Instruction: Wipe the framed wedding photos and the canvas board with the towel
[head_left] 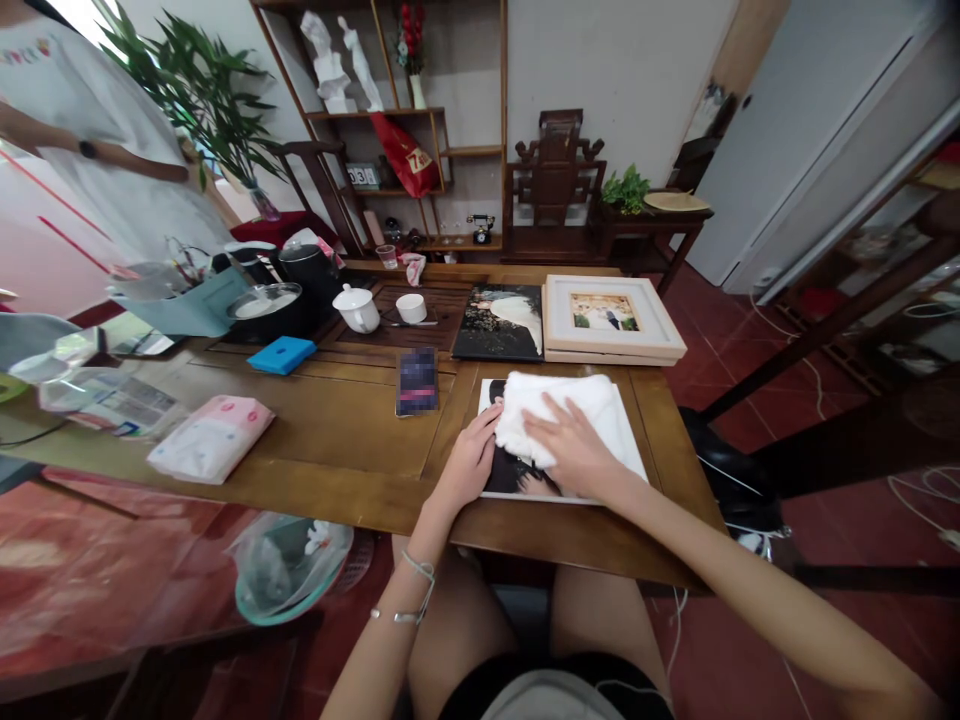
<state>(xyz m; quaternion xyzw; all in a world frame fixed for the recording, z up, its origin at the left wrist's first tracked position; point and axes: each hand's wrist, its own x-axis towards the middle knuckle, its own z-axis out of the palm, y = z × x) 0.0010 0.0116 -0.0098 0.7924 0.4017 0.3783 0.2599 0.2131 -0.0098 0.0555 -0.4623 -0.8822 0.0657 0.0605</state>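
Note:
A white cloth (555,400) lies spread over a photo panel (517,480) near the table's front edge. My right hand (570,445) rests flat on the cloth with its fingers spread. At the panel's left edge, my left hand (474,455) lies with its fingers stretched out along the side, touching the panel and near the cloth's edge. Part of the panel's picture is hidden under the cloth and my right hand. Just behind are a dark photo panel (499,322) showing a white dress and a white framed photo (607,312) stacked on another frame.
On the wooden table (352,450) lie a phone (417,382), a blue box (281,354) and a tissue pack (212,438). A lidded white cup (356,308) and a small bowl (411,307) stand behind. A lined bin (292,565) is below; a person (97,130) stands at far left.

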